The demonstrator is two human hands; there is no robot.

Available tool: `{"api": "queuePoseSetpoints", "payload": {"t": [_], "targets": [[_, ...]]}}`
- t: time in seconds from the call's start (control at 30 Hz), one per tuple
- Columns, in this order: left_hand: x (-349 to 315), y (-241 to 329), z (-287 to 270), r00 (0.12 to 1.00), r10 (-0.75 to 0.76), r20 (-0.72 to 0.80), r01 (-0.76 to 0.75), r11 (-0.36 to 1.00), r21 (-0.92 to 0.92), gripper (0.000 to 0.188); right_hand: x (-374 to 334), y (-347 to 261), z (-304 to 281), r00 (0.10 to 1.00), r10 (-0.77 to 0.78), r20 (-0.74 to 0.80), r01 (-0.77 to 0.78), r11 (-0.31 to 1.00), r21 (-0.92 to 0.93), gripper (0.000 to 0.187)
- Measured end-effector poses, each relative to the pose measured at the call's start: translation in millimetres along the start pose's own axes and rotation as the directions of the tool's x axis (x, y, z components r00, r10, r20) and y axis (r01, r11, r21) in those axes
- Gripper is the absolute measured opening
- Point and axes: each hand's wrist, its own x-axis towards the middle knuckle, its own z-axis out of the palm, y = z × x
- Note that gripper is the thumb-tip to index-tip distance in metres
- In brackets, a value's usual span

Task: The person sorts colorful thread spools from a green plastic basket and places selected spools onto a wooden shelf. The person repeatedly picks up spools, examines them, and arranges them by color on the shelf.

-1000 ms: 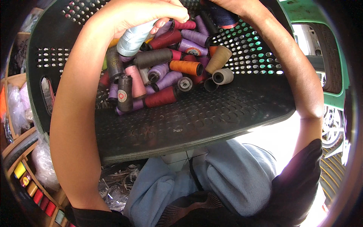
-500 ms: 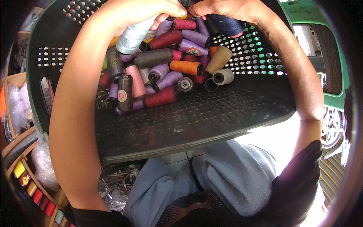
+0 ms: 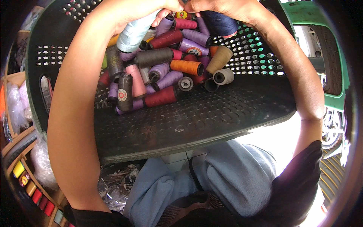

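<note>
At the top of the view, my left hand (image 3: 162, 9) is closed around a light blue thread cone (image 3: 135, 34), which tilts down toward the left. My right hand (image 3: 206, 5) curls over a navy blue thread cone (image 3: 222, 23) to its right. The tips of both hands meet above the pile, where a spool with a yellow label (image 3: 182, 15) partly shows. What the fingertips pinch there, if anything, is too small to see. Below lie several thread cones, among them a dark grey one (image 3: 154, 57), an orange one (image 3: 186, 67) and a tan one (image 3: 219, 59).
The cones sit in a black perforated basket (image 3: 189, 132) with its near rim above my lap. Wooden compartments with thread spools (image 3: 37, 196) and plastic bags (image 3: 42, 160) stand at the left. At the right is a green frame (image 3: 325, 102).
My right hand and the navy cone have shifted slightly up and left. More of the spool with the yellow label shows between the hands. The pile below stays as it was.
</note>
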Motion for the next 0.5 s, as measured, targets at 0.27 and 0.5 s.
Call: {"api": "queuePoseSetpoints", "payload": {"t": [0.27,0.5], "targets": [[-2.5,2.8,-1.4,1.0,-0.016,-0.001,0.016,0.999,0.032,0.012,3.4,8.3,4.9,0.999,-0.032,0.002,0.032,0.996,0.08,0.022],[-2.0,0.5,-5.2,0.999,0.036,0.018,-0.036,0.999,-0.001,0.013,4.3,8.4,3.4,1.0,-0.014,-0.026,0.016,0.995,0.095,0.023]]}}
